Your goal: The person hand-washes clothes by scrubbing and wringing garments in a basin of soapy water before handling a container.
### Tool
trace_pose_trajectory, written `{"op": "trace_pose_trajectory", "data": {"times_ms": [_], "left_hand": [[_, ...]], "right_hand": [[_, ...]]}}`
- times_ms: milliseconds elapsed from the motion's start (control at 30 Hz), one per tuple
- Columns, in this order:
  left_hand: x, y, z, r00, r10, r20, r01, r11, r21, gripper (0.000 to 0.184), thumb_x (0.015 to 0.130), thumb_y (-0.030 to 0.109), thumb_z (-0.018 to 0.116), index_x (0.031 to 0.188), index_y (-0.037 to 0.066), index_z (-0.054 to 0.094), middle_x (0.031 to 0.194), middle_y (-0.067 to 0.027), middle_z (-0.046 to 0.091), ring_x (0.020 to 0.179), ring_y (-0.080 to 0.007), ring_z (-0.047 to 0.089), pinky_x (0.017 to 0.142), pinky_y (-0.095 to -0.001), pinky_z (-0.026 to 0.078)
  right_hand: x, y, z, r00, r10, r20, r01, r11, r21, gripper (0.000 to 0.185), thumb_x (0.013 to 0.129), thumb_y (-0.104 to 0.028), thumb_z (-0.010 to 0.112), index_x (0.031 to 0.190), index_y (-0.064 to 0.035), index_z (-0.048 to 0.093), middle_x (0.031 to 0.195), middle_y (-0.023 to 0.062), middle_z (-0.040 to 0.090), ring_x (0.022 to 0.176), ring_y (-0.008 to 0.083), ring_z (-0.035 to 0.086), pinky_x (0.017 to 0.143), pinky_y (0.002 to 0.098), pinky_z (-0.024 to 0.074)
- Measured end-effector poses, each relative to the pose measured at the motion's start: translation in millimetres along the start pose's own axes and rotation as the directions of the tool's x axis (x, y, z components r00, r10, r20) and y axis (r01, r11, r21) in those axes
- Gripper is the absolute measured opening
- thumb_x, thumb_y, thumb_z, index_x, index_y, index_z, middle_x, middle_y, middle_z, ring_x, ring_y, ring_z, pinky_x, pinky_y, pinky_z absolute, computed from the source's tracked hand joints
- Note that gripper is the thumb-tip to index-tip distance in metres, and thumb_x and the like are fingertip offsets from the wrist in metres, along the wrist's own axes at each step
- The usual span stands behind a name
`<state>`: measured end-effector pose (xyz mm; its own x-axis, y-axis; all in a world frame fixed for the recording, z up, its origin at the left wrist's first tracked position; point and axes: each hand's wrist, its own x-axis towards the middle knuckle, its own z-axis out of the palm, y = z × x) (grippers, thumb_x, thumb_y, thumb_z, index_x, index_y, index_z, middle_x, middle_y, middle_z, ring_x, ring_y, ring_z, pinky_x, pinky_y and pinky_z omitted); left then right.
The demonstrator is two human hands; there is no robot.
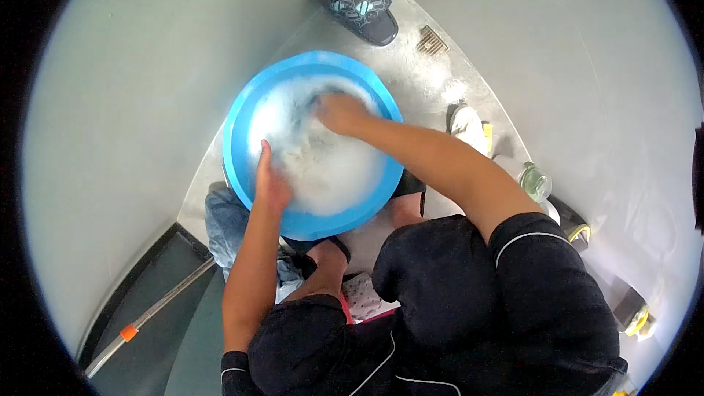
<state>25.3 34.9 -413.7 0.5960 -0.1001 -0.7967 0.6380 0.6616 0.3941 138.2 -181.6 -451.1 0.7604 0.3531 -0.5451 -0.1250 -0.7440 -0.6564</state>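
A round blue basin [233, 154] stands on the floor in front of my knees, filled with white suds [330, 169]. Over its far part, my right hand [341, 112] is closed, its curled fingers in the foam on what looks like greyish wet cloth [303, 111], mostly covered by suds. At the near left side of the basin is my left hand [273, 185], blurred by motion. Its thumb is stretched up and apart, the other fingers partly lost in foam, and I see nothing held there. Paler, lumpy material shows through the suds between the hands.
Dark patterned slippers [358, 6] lie beyond the basin, near a floor drain [432, 41]. Along the right wall stand a white shoe [468, 126] and a clear jar [535, 182]. Blue denim [226, 224] lies at the left, beside a metal pole [158, 308]. Curved grey walls close in both sides.
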Motion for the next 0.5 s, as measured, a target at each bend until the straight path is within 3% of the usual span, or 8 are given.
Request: {"op": "trace_pose_trajectory", "data": {"times_ms": [100, 167, 233, 300, 367, 400, 433, 500], "left_hand": [[3.6, 2.4, 16.9, 0.999, -0.050, 0.011, 0.050, 0.998, -0.027, 0.087, 0.097, 0.064, 0.062, 0.156, 0.006, 0.037, 0.152, -0.0158, 0.049, 0.139, -0.0339, 0.049, 0.116, -0.0498, 0.040], [7.5, 5.4, 18.4, 0.997, -0.068, -0.031, 0.067, 0.997, -0.034, 0.087, 0.096, 0.067, 0.061, 0.155, 0.006, 0.041, 0.148, -0.0158, 0.054, 0.135, -0.0343, 0.053, 0.113, -0.0505, 0.044], [16.7, 12.4, 2.3, 0.961, -0.192, 0.199, 0.209, 0.976, -0.069, 0.084, 0.095, 0.073, 0.056, 0.147, 0.007, 0.051, 0.136, -0.0152, 0.063, 0.123, -0.0333, 0.062, 0.106, -0.0505, 0.050], [3.7, 18.4, 15.6, 0.975, -0.157, 0.156, 0.163, 0.986, -0.028, 0.082, 0.096, 0.076, 0.050, 0.140, 0.007, 0.058, 0.126, -0.0179, 0.069, 0.113, -0.0342, 0.068, 0.099, -0.0503, 0.055], [-5.8, 26.0, 18.2, 0.930, -0.132, 0.342, 0.182, 0.976, -0.118, 0.075, 0.100, 0.069, 0.049, 0.137, 0.005, 0.060, 0.125, -0.0174, 0.069, 0.111, -0.0344, 0.068, 0.099, -0.0479, 0.055], [-19.2, 28.1, 41.0, 0.964, -0.125, 0.233, 0.178, 0.959, -0.220, 0.063, 0.104, 0.058, 0.048, 0.135, 0.004, 0.062, 0.122, -0.0169, 0.071, 0.109, -0.0346, 0.069, 0.098, -0.0460, 0.055], [-15.1, 29.2, 38.6, 0.966, -0.120, 0.229, 0.172, 0.960, -0.221, 0.063, 0.104, 0.058, 0.048, 0.135, 0.004, 0.062, 0.122, -0.0169, 0.071, 0.109, -0.0346, 0.069, 0.098, -0.0460, 0.055], [-0.4, 22.7, 29.2, 0.998, -0.058, 0.028, 0.061, 0.991, -0.122, 0.052, 0.104, 0.050, 0.047, 0.126, 0.007, 0.066, 0.111, -0.0126, 0.073, 0.104, -0.0311, 0.070, 0.093, -0.0462, 0.058]], "right_hand": [[-12.1, 8.5, 38.8, 0.996, -0.083, 0.022, 0.079, 0.985, 0.151, 0.038, 0.089, -0.032, 0.070, 0.117, -0.0053, 0.070, 0.127, 0.0239, 0.068, 0.116, 0.0401, 0.065, 0.099, 0.0518, 0.0500], [-51.6, -45.5, 25.5, 0.956, -0.258, 0.142, 0.238, 0.961, 0.143, 0.040, 0.087, -0.038, 0.072, 0.113, -0.0076, 0.071, 0.121, 0.0228, 0.069, 0.110, 0.0431, 0.066, 0.092, 0.0528, 0.0523], [-93.2, -94.2, 13.6, 0.910, -0.361, 0.205, 0.361, 0.932, 0.039, 0.039, 0.089, -0.040, 0.070, 0.113, -0.0093, 0.071, 0.117, 0.0221, 0.070, 0.103, 0.0420, 0.069, 0.090, 0.0529, 0.0536], [-117.7, -115.2, 4.9, 0.885, -0.417, 0.210, 0.428, 0.904, -0.011, 0.037, 0.090, -0.040, 0.070, 0.112, -0.0099, 0.072, 0.114, 0.0219, 0.071, 0.099, 0.0407, 0.070, 0.088, 0.0528, 0.0544], [-122.7, -122.8, 3.0, 0.820, -0.542, 0.184, 0.563, 0.822, -0.088, 0.032, 0.089, -0.037, 0.066, 0.097, -0.0085, 0.076, 0.102, 0.0249, 0.074, 0.093, 0.0411, 0.073, 0.087, 0.0555, 0.0549], [-116.0, -120.8, 9.0, 0.817, -0.547, 0.184, 0.567, 0.819, -0.085, 0.032, 0.089, -0.037, 0.066, 0.097, -0.0085, 0.076, 0.102, 0.0249, 0.074, 0.093, 0.0411, 0.073, 0.087, 0.0555, 0.0549], [-103.8, -116.0, 16.7, 0.822, -0.560, 0.102, 0.569, 0.810, -0.141, 0.031, 0.091, -0.037, 0.064, 0.094, -0.0082, 0.076, 0.101, 0.0241, 0.074, 0.090, 0.0413, 0.073, 0.085, 0.0563, 0.0550], [-89.7, -113.0, 17.1, 0.816, -0.577, 0.028, 0.570, 0.798, -0.196, 0.032, 0.093, -0.036, 0.061, 0.090, -0.0079, 0.076, 0.099, 0.0233, 0.075, 0.087, 0.0414, 0.074, 0.084, 0.0572, 0.0551]]}}
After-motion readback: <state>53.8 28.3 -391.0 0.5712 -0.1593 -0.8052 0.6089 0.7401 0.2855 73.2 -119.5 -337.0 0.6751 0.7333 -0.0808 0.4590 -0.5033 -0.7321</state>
